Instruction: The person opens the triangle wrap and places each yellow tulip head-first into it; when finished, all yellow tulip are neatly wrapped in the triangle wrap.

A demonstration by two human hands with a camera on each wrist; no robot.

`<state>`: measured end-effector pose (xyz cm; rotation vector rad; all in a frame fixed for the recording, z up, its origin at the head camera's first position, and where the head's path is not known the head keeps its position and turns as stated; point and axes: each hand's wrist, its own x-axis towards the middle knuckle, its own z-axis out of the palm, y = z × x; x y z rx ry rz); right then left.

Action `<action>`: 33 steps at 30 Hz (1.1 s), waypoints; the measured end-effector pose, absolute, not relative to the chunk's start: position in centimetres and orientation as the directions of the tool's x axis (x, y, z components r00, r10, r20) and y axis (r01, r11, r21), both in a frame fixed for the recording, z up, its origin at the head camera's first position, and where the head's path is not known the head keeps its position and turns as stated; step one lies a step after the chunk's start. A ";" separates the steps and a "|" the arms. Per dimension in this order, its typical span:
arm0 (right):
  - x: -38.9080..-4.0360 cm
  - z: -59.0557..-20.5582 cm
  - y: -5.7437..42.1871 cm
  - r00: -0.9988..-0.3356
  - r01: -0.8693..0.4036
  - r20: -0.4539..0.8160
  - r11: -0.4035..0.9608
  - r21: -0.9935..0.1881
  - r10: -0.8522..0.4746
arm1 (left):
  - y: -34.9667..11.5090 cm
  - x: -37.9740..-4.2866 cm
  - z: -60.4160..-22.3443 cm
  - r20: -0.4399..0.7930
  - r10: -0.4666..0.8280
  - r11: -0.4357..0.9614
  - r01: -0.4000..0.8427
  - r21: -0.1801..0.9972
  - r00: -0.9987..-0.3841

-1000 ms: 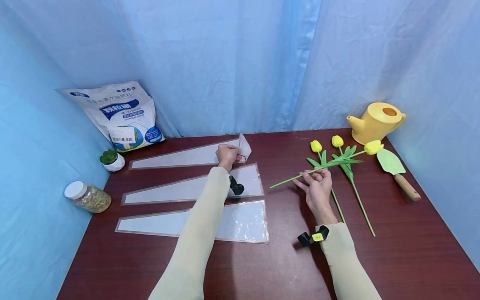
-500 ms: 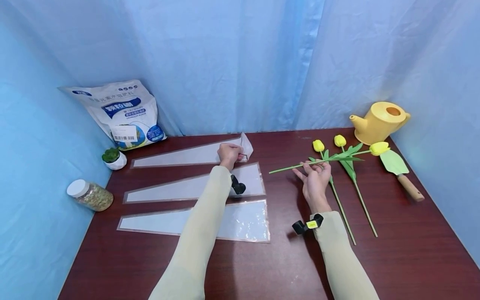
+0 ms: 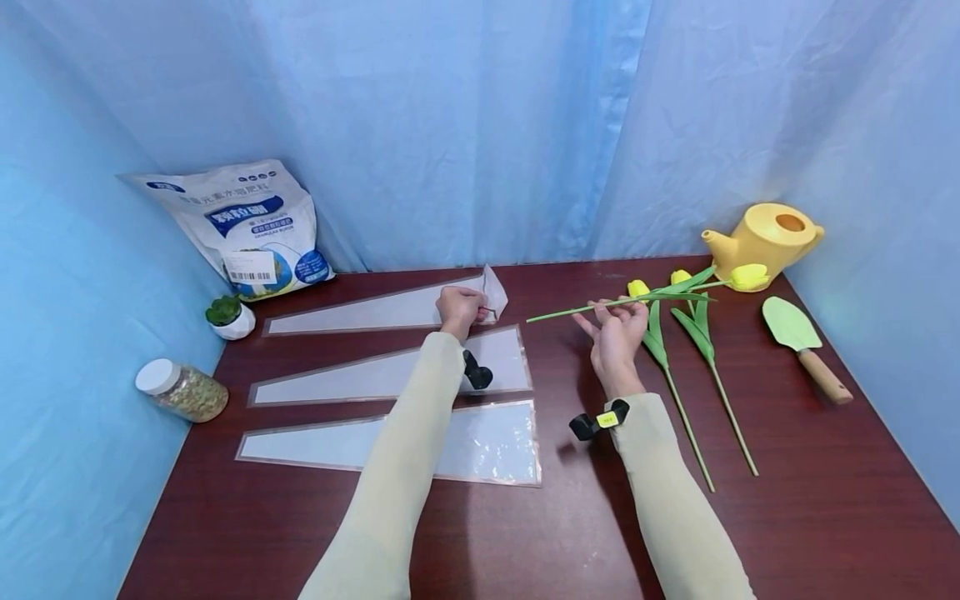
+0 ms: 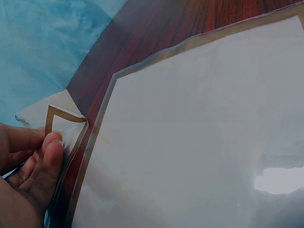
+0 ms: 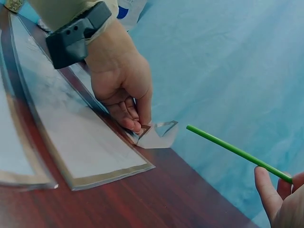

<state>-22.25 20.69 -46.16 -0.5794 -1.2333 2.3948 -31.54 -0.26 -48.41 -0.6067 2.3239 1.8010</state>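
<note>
My left hand (image 3: 460,310) pinches the mouth of the farthest of three tapered white flower sleeves (image 3: 360,317), whose wide end is lifted and parted. In the left wrist view thumb and fingers hold its gold-bordered edge (image 4: 71,124). My right hand (image 3: 618,342) holds a yellow tulip (image 3: 667,294) by its green stem, palm up, above the table. The bloom points right and the bare stem end points left at the sleeve's mouth. In the right wrist view the stem tip (image 5: 192,128) hangs a short way from the opened sleeve (image 5: 159,137).
Two more tulips (image 3: 678,417) lie beside the right hand. A yellow watering can (image 3: 761,242) and a green trowel (image 3: 793,325) are at the right. Two flat sleeves (image 3: 487,442) lie nearer. A fertilizer bag (image 3: 240,229), a potted succulent (image 3: 232,323) and a jar (image 3: 191,394) line the left.
My right hand has moved up and slightly left with the tulip, raising it off the two lying ones. The left hand keeps its pinch on the sleeve.
</note>
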 end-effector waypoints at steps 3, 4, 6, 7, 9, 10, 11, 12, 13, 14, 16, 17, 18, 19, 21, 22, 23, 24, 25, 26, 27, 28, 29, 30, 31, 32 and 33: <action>-22.9 -45.9 20.5 -0.840 -0.153 -0.181 -0.545 -0.824 0.511 | -0.3 -31.5 -48.4 -0.349 -0.223 0.200 -0.393 0.897 -0.910; -23.1 -45.8 20.5 -0.840 -0.153 -0.181 -0.543 -0.826 0.512 | -0.3 -31.5 -48.4 -0.349 -0.222 0.199 -0.393 0.898 -0.911; -23.6 -45.7 20.4 -0.838 -0.153 -0.181 -0.539 -0.828 0.516 | -0.2 -31.5 -48.4 -0.349 -0.219 0.195 -0.392 0.899 -0.911; -23.9 -45.7 20.3 -0.834 -0.152 -0.183 -0.536 -0.830 0.520 | -0.2 -31.5 -48.4 -0.348 -0.218 0.195 -0.390 0.900 -0.912; -24.4 -45.7 20.2 -0.829 -0.148 -0.189 -0.532 -0.834 0.527 | -0.2 -31.5 -48.4 -0.346 -0.218 0.191 -0.388 0.902 -0.913; -24.7 -45.7 20.1 -0.826 -0.144 -0.196 -0.534 -0.833 0.528 | -0.2 -31.5 -48.4 -0.345 -0.219 0.189 -0.387 0.903 -0.913; -25.0 -45.7 20.1 -0.823 -0.141 -0.203 -0.537 -0.832 0.531 | -0.2 -31.5 -48.4 -0.346 -0.221 0.187 -0.388 0.903 -0.912; -25.3 -45.7 19.9 -0.820 -0.139 -0.211 -0.543 -0.828 0.532 | -0.2 -31.5 -48.4 -0.346 -0.223 0.187 -0.389 0.902 -0.911; -25.6 -45.8 19.8 -0.817 -0.135 -0.219 -0.546 -0.827 0.533 | -0.3 -31.5 -48.4 -0.348 -0.225 0.188 -0.391 0.901 -0.910; -25.9 -45.8 19.6 -0.813 -0.133 -0.224 -0.548 -0.826 0.537 | -0.3 -31.5 -48.4 -0.349 -0.226 0.189 -0.392 0.900 -0.910; -26.5 -45.9 19.3 -0.805 -0.135 -0.234 -0.551 -0.823 0.546 | -0.3 -31.5 -48.4 -0.353 -0.225 0.188 -0.396 0.899 -0.908; -26.7 -46.0 19.1 -0.801 -0.138 -0.236 -0.553 -0.822 0.551 | -0.3 -31.5 -48.4 -0.354 -0.225 0.186 -0.397 0.899 -0.908; -27.0 -46.1 18.8 -0.799 -0.138 -0.236 -0.551 -0.823 0.554 | -0.3 -31.5 -48.4 -0.354 -0.225 0.186 -0.397 0.899 -0.908; -27.2 -46.1 18.6 -0.795 -0.137 -0.237 -0.546 -0.826 0.558 | -0.3 -31.5 -48.4 -0.354 -0.224 0.187 -0.396 0.899 -0.908; -27.5 -46.2 18.1 -0.795 -0.134 -0.233 -0.537 -0.833 0.560 | -0.3 -31.5 -48.4 -0.353 -0.223 0.188 -0.396 0.899 -0.908; -27.6 -46.2 17.9 -0.797 -0.133 -0.227 -0.530 -0.838 0.560 | -0.3 -31.5 -48.4 -0.352 -0.224 0.187 -0.395 0.900 -0.909; -27.8 -46.2 17.6 -0.799 -0.129 -0.222 -0.521 -0.844 0.559 | -0.3 -31.5 -48.4 -0.351 -0.225 0.187 -0.394 0.900 -0.909; -27.9 -46.2 17.4 -0.801 -0.126 -0.216 -0.510 -0.851 0.558 | -0.3 -31.4 -48.4 -0.351 -0.225 0.188 -0.394 0.900 -0.909; -28.0 -46.1 17.1 -0.802 -0.124 -0.211 -0.501 -0.857 0.559 | -0.3 -31.4 -48.4 -0.352 -0.225 0.189 -0.395 0.899 -0.909; -28.1 -46.1 16.9 -0.802 -0.120 -0.206 -0.489 -0.864 0.560 | -0.3 -31.4 -48.4 -0.353 -0.225 0.186 -0.396 0.899 -0.908; -28.2 -46.1 16.7 -0.801 -0.113 -0.205 -0.479 -0.871 0.562 | -0.3 -31.4 -48.4 -0.354 -0.225 0.186 -0.397 0.899 -0.908; -28.3 -46.1 16.5 -0.802 -0.109 -0.201 -0.468 -0.877 0.563 | -0.3 -31.4 -48.4 -0.354 -0.224 0.187 -0.397 0.899 -0.908; -28.5 -46.1 16.4 -0.799 -0.099 -0.205 -0.460 -0.882 0.565 | -0.3 -31.4 -48.4 -0.354 -0.224 0.187 -0.396 0.899 -0.908; -28.6 -46.2 16.3 -0.798 -0.090 -0.207 -0.451 -0.888 0.567 | -0.3 -31.4 -48.4 -0.351 -0.223 0.190 -0.394 0.900 -0.910; -28.7 -46.2 16.2 -0.795 -0.079 -0.210 -0.441 -0.894 0.569 | -0.3 -31.4 -48.4 -0.348 -0.221 0.192 -0.391 0.900 -0.911; -28.9 -46.3 16.1 -0.795 -0.069 -0.212 -0.431 -0.900 0.569 | -0.3 -31.4 -48.4 -0.344 -0.219 0.195 -0.386 0.902 -0.913; -29.0 -46.4 16.0 -0.794 -0.060 -0.214 -0.423 -0.904 0.570 | -0.3 -31.4 -48.3 -0.339 -0.215 0.199 -0.381 0.903 -0.916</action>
